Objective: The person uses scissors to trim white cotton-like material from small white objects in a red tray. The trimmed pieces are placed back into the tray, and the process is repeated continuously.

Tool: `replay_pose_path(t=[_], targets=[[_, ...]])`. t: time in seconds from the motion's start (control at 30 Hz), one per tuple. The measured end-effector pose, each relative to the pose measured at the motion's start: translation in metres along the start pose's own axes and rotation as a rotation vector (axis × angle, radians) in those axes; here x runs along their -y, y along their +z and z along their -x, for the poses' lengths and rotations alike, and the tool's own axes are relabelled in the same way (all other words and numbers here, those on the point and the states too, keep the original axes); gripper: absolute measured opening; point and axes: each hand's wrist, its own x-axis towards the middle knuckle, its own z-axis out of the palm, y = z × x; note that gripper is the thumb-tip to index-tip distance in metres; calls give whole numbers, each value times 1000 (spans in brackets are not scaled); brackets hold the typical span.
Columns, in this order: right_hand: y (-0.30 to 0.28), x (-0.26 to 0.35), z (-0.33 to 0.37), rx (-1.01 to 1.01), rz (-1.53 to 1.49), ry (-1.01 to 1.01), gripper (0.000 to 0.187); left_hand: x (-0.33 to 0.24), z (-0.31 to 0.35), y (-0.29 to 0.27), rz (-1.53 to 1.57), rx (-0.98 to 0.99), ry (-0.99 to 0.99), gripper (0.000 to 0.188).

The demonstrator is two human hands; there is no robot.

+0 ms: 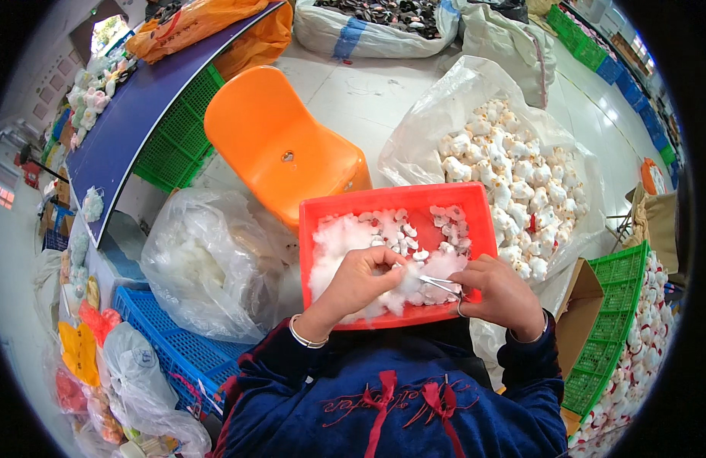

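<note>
My left hand (360, 281) is over the red tray (475, 200), thumb and fingers pinched on a small white piece. My right hand (499, 294) grips a slim scissor-handled metal tool (441, 284) with a finger ring; whether it is forceps or scissors I cannot tell. The tool's tip points left, at the piece in my left fingers, where a tuft of white stuffing (408, 287) shows. Fluffy stuffing (339, 238) fills the tray's left side. Small white pieces (450, 221), some with dark parts, lie in its middle and right.
An orange chair (273, 133) stands beyond the tray. Clear bags hold stuffing (189, 263) at left and small white stuffed toys (521, 187) at right. A blue crate (169, 336), a blue-topped table (131, 114), a green crate (609, 328) and a cardboard box (582, 305) flank me.
</note>
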Motion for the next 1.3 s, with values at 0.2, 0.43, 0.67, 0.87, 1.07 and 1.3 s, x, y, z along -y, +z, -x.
replay_pose_path(t=[0.2, 0.43, 0.67, 0.87, 1.07, 1.3], targets=[[-16, 8, 4, -153, 77, 72, 47, 16, -8, -8, 338, -139, -57, 9], [-11, 10, -6, -147, 184, 40, 45, 5, -4, -2, 371, -122, -67, 12], [-12, 9, -8, -23, 159, 48, 36, 4, -3, 2, 237, -112, -10, 14], [1, 4, -13, -13, 104, -9, 40, -1, -6, -4, 110, 1, -76, 11], [-15, 5, -9, -198, 155, 23, 58, 7, -13, -6, 464, -296, -90, 6], [-4, 7, -16, -182, 235, -7, 53, 11, -8, -2, 435, -202, -43, 8]])
